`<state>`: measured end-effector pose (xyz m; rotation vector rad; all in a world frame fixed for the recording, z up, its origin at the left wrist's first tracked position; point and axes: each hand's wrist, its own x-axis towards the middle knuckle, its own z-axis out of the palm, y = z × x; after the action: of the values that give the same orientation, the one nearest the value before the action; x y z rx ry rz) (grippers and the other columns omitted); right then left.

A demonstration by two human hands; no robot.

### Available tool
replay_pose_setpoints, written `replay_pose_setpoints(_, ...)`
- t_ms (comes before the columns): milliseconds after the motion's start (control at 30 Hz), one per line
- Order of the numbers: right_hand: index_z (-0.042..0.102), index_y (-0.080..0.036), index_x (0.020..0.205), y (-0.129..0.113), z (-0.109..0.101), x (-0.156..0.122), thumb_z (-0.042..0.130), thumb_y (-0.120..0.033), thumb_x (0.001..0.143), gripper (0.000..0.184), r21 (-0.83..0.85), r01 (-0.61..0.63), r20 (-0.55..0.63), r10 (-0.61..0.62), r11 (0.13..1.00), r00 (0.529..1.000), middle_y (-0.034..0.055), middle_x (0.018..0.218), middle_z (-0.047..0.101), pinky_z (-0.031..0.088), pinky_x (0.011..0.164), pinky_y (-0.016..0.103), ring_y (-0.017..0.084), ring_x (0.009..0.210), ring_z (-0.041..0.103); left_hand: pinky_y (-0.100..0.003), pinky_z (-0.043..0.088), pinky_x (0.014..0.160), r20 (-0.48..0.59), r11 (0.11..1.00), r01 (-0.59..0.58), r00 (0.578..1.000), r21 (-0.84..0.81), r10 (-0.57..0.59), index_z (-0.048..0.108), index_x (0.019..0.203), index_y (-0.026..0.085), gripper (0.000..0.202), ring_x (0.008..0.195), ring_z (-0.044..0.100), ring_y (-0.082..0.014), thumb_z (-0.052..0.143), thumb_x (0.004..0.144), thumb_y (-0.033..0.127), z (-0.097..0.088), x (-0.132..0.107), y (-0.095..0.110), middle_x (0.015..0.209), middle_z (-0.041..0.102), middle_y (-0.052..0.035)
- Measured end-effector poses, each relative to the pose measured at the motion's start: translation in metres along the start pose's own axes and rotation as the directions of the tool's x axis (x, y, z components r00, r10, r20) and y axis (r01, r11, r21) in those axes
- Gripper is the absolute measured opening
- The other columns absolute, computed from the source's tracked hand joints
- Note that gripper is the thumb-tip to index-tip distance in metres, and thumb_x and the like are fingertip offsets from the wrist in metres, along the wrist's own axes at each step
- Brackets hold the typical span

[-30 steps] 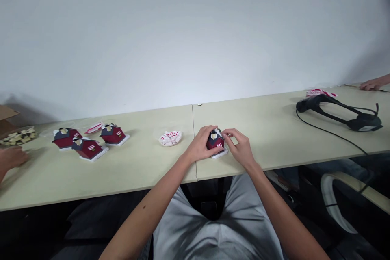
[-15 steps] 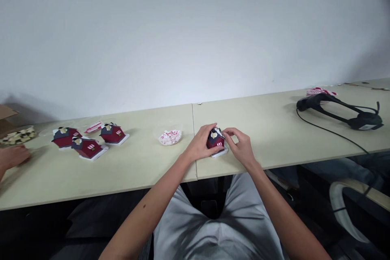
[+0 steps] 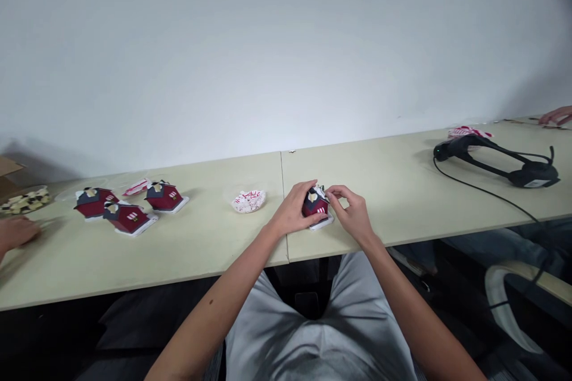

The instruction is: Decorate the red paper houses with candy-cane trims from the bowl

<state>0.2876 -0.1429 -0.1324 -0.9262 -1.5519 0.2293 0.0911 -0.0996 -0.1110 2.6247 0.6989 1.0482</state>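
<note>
House (image 3: pixel 314 206) on table (image 3: pixel 210 241), wall (image 3: pixel 286 59) behind

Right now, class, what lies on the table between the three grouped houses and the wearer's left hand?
In the head view, a small red-and-white pile lies between the three grouped houses and the left hand.

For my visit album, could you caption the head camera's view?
Left hand around a small red house, right hand at its roof; three similar houses stand to the left.
</note>
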Motion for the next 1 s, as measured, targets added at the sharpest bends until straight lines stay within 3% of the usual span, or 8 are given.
replay_pose_setpoints(233, 0.065, -0.024, 0.109, -0.0047, 0.0001, 0.0009, 0.052, -0.034, 0.099, 0.019, 0.053, 0.015, 0.065, -0.019, 0.998, 0.998, 0.0072, 0.109, 0.073, 0.057, 0.087, 0.037, 0.022, 0.1, 0.069, -0.053, 0.04, 0.114, 0.005, 1.0, 0.021, 1.0, -0.012, -0.021, 0.023, 0.158, 0.027, 0.094, 0.135, 0.048, -0.0334, 0.075, 0.083, 0.051, 0.0009, -0.0002, -0.0015, 0.145, 0.049, -0.0158)
replay_pose_setpoints(667, 0.063, -0.024, 0.107, -0.0053, -0.0011, 0.0002, 0.049, -0.034, 0.101, 0.018, 0.027, -0.01, 0.099, 0.007, 1.0, 0.995, 0.0056, 0.103, 0.071, 0.055, 0.086, 0.034, 0.02, 0.095, 0.068, -0.048, 0.045, 0.11, -0.014, 1.0, 0.012, 1.0, -0.014, -0.012, 0.044, 0.141, 0.022, 0.071, 0.128, 0.053, -0.0305, 0.074, 0.084, 0.05, -0.0017, 0.0025, 0.0045, 0.135, 0.055, -0.0146)
replay_pose_setpoints(1000, 0.063, -0.024, 0.107, -0.0044, -0.0009, 0.0001, 0.05, -0.035, 0.1, 0.018, 0.048, -0.027, 0.096, 0.023, 0.998, 0.995, 0.0052, 0.103, 0.071, 0.056, 0.085, 0.034, 0.021, 0.095, 0.069, -0.051, 0.04, 0.114, -0.007, 1.0, -0.018, 1.0, -0.002, 0.018, 0.036, 0.15, 0.027, 0.078, 0.134, 0.048, -0.0313, 0.074, 0.085, 0.05, -0.0009, 0.0008, 0.0012, 0.141, 0.051, -0.0142)
